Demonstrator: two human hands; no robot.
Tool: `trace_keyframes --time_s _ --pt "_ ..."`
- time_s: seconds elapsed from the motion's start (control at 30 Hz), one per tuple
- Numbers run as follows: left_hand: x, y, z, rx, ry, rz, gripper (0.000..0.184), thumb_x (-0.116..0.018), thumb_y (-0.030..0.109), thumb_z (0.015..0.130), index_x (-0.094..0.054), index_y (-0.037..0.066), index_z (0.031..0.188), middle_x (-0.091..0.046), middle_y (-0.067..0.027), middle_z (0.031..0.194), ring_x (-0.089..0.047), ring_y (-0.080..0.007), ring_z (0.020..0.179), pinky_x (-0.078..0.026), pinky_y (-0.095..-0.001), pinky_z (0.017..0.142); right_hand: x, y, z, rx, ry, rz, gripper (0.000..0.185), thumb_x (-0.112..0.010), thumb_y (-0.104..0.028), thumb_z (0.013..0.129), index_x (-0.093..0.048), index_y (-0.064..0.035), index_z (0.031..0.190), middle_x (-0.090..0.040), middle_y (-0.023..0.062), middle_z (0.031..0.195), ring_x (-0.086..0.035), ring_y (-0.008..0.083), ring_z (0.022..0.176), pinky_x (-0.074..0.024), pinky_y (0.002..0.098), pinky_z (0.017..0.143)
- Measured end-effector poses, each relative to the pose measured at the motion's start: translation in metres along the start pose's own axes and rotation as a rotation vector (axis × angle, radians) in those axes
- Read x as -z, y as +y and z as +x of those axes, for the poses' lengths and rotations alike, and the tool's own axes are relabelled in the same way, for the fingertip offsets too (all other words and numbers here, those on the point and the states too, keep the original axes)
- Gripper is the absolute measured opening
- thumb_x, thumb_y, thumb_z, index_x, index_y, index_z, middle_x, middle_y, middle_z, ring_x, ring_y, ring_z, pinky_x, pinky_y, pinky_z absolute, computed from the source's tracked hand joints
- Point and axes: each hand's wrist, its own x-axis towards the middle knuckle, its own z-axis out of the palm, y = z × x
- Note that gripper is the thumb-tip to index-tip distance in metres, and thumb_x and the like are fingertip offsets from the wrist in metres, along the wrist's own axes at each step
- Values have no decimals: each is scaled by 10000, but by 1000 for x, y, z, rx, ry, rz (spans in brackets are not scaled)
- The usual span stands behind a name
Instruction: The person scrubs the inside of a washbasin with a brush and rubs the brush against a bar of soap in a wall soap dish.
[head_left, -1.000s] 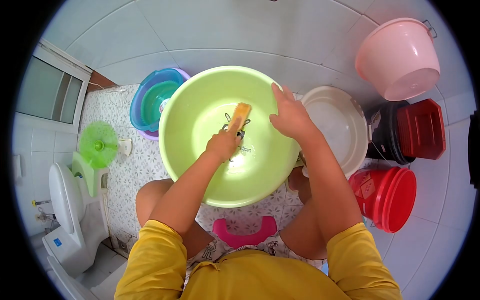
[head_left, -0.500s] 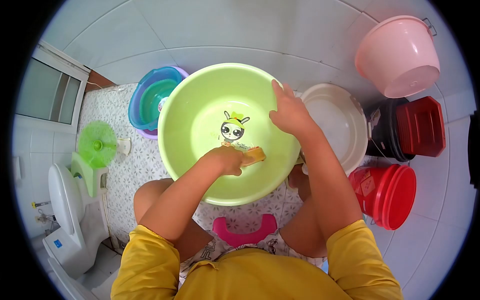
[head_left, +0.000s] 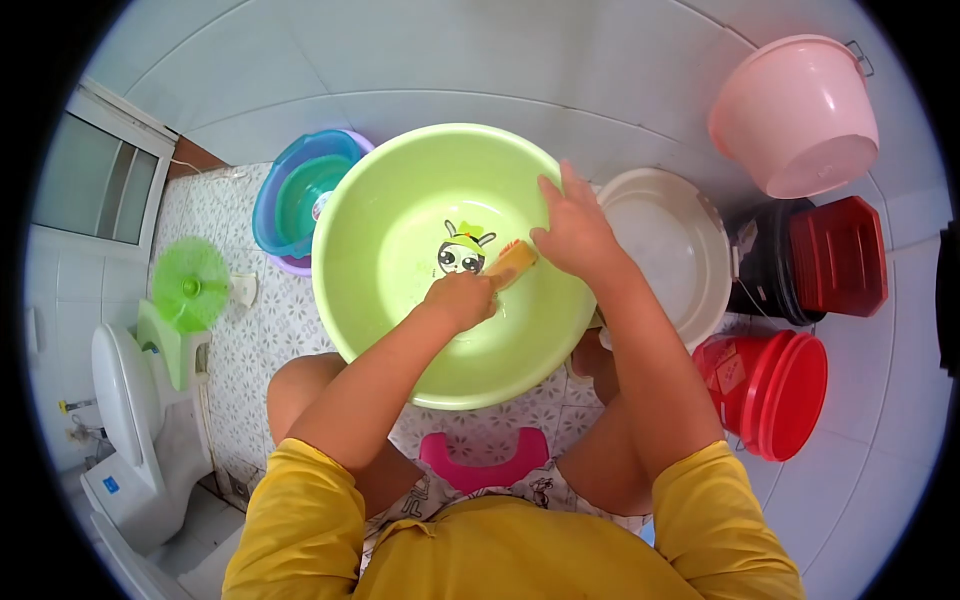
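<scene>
A large light-green basin (head_left: 400,190) with a cartoon rabbit printed on its bottom stands in front of me. Inside it, my left hand (head_left: 462,300) is closed round one end of a yellow brush (head_left: 512,262), whose reddish bristles show along its upper edge. The brush lies just right of the printed face. My right hand (head_left: 575,232) is at the basin's right rim, its fingers apart; its contact with the rim is partly hidden by the hand itself.
A white basin (head_left: 665,250), black bucket (head_left: 765,265), red containers (head_left: 840,258) and red bucket (head_left: 735,375) are at right, a pink bucket (head_left: 800,120) above. Blue basins (head_left: 275,200), a green brush (head_left: 190,285) and a toilet (head_left: 125,385) are left; a pink stool (head_left: 485,472) is below.
My left hand and the brush first came down toward the basin's near side, then moved back up and right. My right hand has stayed at the right rim, its fingers shifting slightly.
</scene>
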Motion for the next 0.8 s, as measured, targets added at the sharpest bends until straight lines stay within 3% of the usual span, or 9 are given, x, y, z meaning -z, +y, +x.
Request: trace_keyframes --time_s 0.03,0.1,0.23,0.33,0.43,0.57,0.7,0.77,0.8 --pt "10 7 -8 -3 -4 3 599 -535 169 798 -360 278 1361 -641 -147 809 -636 -271 671 -528 -386 634 1 1 -3 6 -21 -8 647 -584 -119 737 -363 -42 1341 -179 205 1459 -225 409 1317 -261 465 1057" --pt "28 17 -23 -12 -312 22 543 -561 186 763 -433 269 1283 -630 -122 899 -634 -294 802 -506 -418 698 1 1 -5 16 -41 -20 651 -592 -117 735 -364 -43 1340 -179 198 1461 -211 408 1324 -258 470 1058" --pt "29 17 -24 32 -484 109 515 -562 171 746 -470 273 1242 -629 -139 907 -628 -305 817 -497 -425 703 3 -2 -15 88 12 -61 591 -606 -91 727 -431 -35 1288 -204 167 1459 -201 413 1325 -241 533 1044" --pt "15 6 -15 24 -435 83 575 -551 162 757 -436 242 1315 -637 -152 821 -629 -288 746 -498 -410 722 2 -2 -26 188 62 -128 548 -616 -78 715 -480 -34 1244 -254 153 1440 -189 418 1326 -216 585 1030" --pt "-4 -2 -6 -16 -18 35 611 -559 237 802 -338 307 1367 -634 -161 867 -631 -302 762 -505 -406 702 6 0 -37 235 32 -148 523 -620 -85 712 -505 -33 1219 -319 144 1406 -173 432 1326 -182 623 1021" --pt "-11 -10 3 85 59 56 646 -550 290 836 -239 340 1399 -623 -145 818 -630 -289 709 -515 -410 645 20 -1 -55 106 -136 -170 517 -609 -135 739 -487 -29 1230 -371 137 1371 -152 488 1308 -134 664 1009" --pt "-14 -9 7 82 75 62 633 -546 296 841 -246 330 1398 -623 -144 817 -630 -288 727 -515 -404 650 32 -13 -79 39 -275 -162 486 -578 -189 780 -473 -33 1229 -376 148 1363 -145 532 1287 -124 685 996" --pt "-16 -5 10 70 83 54 619 -526 310 854 -245 314 1405 -630 -149 843 -626 -276 642 -518 -391 627 35 -21 -89 11 -498 -146 454 -549 -225 812 -468 -39 1218 -382 151 1356 -199 563 1247 -148 721 957" --pt "-13 -1 7 69 82 55 619 -526 310 854 -245 314 1405 -630 -149 843 -626 -276 642 -518 -391 627 33 -21 -91 9 -497 -145 454 -549 -225 812 -468 -39 1218 -382 151 1356 -199 563 1247 -148 721 957"
